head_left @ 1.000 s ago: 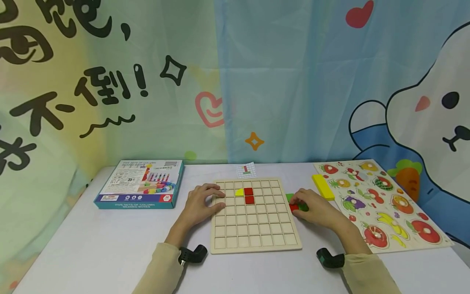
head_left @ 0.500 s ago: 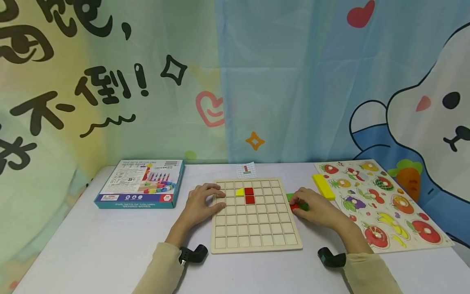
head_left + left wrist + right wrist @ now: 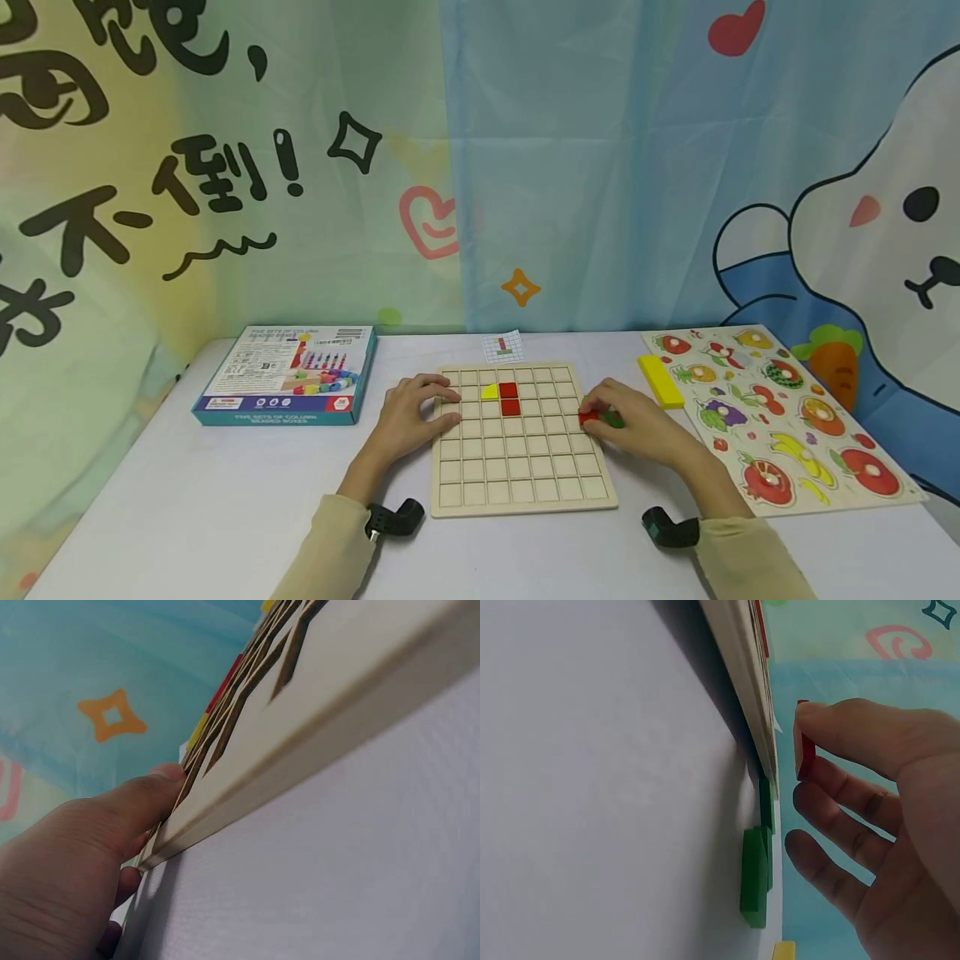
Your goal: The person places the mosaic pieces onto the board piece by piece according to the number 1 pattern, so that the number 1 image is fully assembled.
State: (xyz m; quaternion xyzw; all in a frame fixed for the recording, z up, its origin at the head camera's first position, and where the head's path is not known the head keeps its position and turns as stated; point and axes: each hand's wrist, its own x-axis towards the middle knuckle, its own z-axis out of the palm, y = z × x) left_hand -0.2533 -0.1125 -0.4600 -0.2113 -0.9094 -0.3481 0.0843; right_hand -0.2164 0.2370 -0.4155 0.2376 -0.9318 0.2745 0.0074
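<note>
A wooden grid board lies on the table, with one yellow tile and two red tiles in its cells. My left hand rests on the board's left edge, thumb and fingertips touching it. In the left wrist view the thumb lies over the rim. My right hand pinches a red square tile between thumb and index finger, raised off the table at the board's right edge. Green blocks lie beneath that hand, partly hidden by it in the head view.
A small pattern card lies behind the board. A boxed bead set sits at the back left. On the right are a yellow block and a fruit puzzle board. Behind the table hangs a printed curtain.
My right hand has lifted the red tile from beside the green blocks and moved it slightly left, toward the board's edge. The left hand stays in place.
</note>
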